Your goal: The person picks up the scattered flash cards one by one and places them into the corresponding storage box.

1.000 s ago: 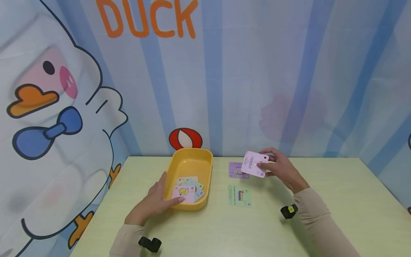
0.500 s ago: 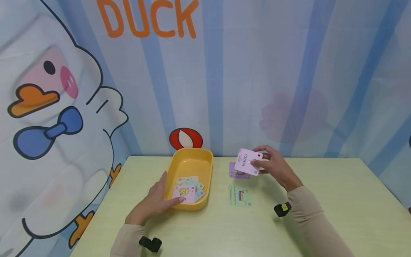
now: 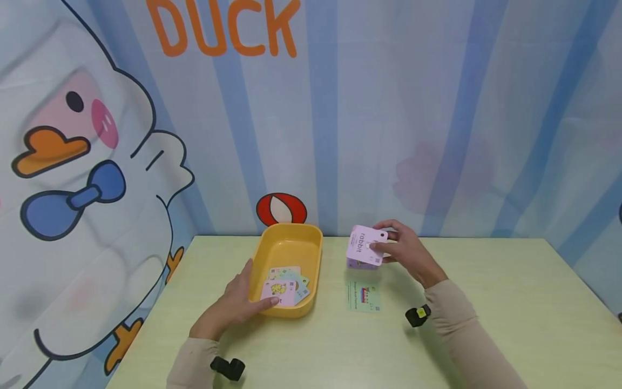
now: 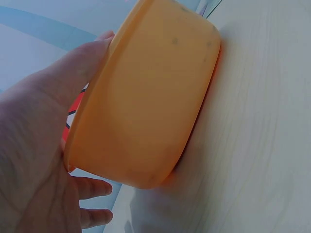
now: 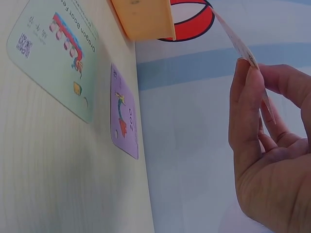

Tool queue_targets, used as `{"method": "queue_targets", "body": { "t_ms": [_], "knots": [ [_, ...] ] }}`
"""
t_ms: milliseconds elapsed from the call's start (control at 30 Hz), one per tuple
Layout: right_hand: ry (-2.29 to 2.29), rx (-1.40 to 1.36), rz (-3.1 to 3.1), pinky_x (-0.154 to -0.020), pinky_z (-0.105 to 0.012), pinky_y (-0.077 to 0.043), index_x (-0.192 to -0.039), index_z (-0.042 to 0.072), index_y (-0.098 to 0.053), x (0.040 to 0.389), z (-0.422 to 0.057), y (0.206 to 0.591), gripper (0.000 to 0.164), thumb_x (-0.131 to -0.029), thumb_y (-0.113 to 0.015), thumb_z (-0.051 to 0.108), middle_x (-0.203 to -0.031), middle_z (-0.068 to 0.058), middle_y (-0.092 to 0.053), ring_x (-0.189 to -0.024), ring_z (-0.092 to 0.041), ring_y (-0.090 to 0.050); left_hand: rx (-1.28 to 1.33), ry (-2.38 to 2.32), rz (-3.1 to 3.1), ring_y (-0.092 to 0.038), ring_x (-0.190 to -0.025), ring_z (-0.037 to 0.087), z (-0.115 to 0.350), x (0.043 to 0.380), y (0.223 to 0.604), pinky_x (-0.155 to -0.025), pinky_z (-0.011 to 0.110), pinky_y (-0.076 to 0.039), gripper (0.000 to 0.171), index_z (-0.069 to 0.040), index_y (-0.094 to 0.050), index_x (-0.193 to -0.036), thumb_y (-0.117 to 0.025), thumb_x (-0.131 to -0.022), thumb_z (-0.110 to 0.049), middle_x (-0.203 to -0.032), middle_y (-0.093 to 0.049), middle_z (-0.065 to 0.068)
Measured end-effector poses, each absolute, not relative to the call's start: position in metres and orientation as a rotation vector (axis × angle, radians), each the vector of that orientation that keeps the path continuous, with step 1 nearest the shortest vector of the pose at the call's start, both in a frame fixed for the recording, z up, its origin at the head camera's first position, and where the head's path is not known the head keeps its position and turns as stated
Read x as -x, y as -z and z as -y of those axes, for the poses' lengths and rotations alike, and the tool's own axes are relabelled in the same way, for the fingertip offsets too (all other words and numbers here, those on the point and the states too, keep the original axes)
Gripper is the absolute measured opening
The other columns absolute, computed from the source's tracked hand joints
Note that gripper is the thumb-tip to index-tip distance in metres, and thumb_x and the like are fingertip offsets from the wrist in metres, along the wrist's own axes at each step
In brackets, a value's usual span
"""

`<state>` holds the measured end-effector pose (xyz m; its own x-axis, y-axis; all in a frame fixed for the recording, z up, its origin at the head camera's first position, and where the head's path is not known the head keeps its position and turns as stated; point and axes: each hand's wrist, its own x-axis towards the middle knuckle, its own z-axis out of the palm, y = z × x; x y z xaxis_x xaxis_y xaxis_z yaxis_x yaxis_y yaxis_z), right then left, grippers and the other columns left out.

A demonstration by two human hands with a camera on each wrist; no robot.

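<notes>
My left hand (image 3: 235, 302) holds a yellow plastic tray (image 3: 290, 233) by its near left corner, its thumb over the rim. Inside the tray several picture cards (image 3: 278, 290) overlap, a pink one on top. My right hand (image 3: 408, 251) pinches a pink "rabbit" card (image 3: 362, 248) between thumb and fingers. That card hangs over a purple "zoo" card (image 5: 125, 111) on the table and covers most of it in the head view. The right wrist view has the pink card edge-on and raised, apart from the purple one. Closer to me lies a green "Dragon Boat Festival" card (image 3: 363, 297).
A pale wooden table (image 3: 495, 302) carries the tray and cards. Behind it hangs a blue striped curtain (image 3: 369, 108) with a duck print, close to the table's far edge. Each wrist wears a small black camera.
My right hand has moved left with the rabbit card, bringing it over the purple zoo card. The left hand and the tray stay put.
</notes>
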<state>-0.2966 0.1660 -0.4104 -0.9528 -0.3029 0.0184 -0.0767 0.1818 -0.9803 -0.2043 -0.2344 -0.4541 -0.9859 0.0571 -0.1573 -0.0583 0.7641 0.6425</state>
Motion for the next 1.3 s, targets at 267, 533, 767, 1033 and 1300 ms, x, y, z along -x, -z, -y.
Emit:
{"method": "queue_targets", "body": {
  "t_ms": [267, 533, 767, 1033, 1300],
  "knots": [
    [1.854, 0.364, -2.261, -0.076, -0.042, -0.062, -0.135, 0.008, -0.051, 0.300, -0.156, 0.410, 0.049, -0.092, -0.075, 0.012, -0.126, -0.022, -0.064, -0.095, -0.027, -0.071, -0.012, -1.012, -2.791, -0.017, -0.152, 0.042, 0.236, 0.206, 0.454, -0.117, 0.070, -0.021, 0.126, -0.013, 0.004, -0.164, -0.072, -0.080, -0.069, -0.168, -0.015, 0.018],
    [1.847, 0.387, -2.238, -0.073, -0.037, -0.061, -0.135, 0.005, -0.050, 0.302, -0.145, 0.414, 0.051, -0.092, -0.075, 0.011, -0.125, -0.024, -0.064, -0.091, -0.026, -0.071, -0.022, -1.010, -2.797, -0.020, -0.151, 0.042, 0.236, 0.207, 0.456, -0.117, 0.070, -0.022, 0.125, -0.013, 0.003, -0.164, -0.072, -0.081, -0.069, -0.168, -0.017, 0.019],
    [1.841, 0.378, -2.244, -0.074, -0.039, -0.062, -0.137, 0.006, -0.051, 0.302, -0.135, 0.413, 0.051, -0.092, -0.075, 0.011, -0.125, -0.023, -0.064, -0.092, -0.025, -0.071, -0.017, -1.025, -2.784, -0.014, -0.153, 0.042, 0.235, 0.206, 0.454, -0.118, 0.070, -0.019, 0.125, -0.014, 0.004, -0.164, -0.072, -0.081, -0.068, -0.169, -0.013, 0.018],
    [1.847, 0.383, -2.223, -0.073, -0.038, -0.062, -0.135, 0.008, -0.052, 0.301, -0.120, 0.414, 0.050, -0.091, -0.076, 0.010, -0.124, -0.023, -0.065, -0.092, -0.027, -0.072, 0.003, -1.008, -2.800, -0.019, -0.151, 0.042, 0.235, 0.206, 0.454, -0.116, 0.071, -0.022, 0.126, -0.015, 0.003, -0.164, -0.073, -0.079, -0.069, -0.168, -0.017, 0.018],
    [1.852, 0.391, -2.209, -0.071, -0.038, -0.063, -0.134, 0.008, -0.053, 0.298, -0.104, 0.417, 0.048, -0.092, -0.075, 0.009, -0.122, -0.021, -0.066, -0.091, -0.027, -0.072, 0.000, -0.994, -2.822, -0.022, -0.150, 0.041, 0.234, 0.205, 0.455, -0.116, 0.071, -0.024, 0.126, -0.015, 0.001, -0.164, -0.073, -0.079, -0.069, -0.167, -0.019, 0.017]
  ]
}}
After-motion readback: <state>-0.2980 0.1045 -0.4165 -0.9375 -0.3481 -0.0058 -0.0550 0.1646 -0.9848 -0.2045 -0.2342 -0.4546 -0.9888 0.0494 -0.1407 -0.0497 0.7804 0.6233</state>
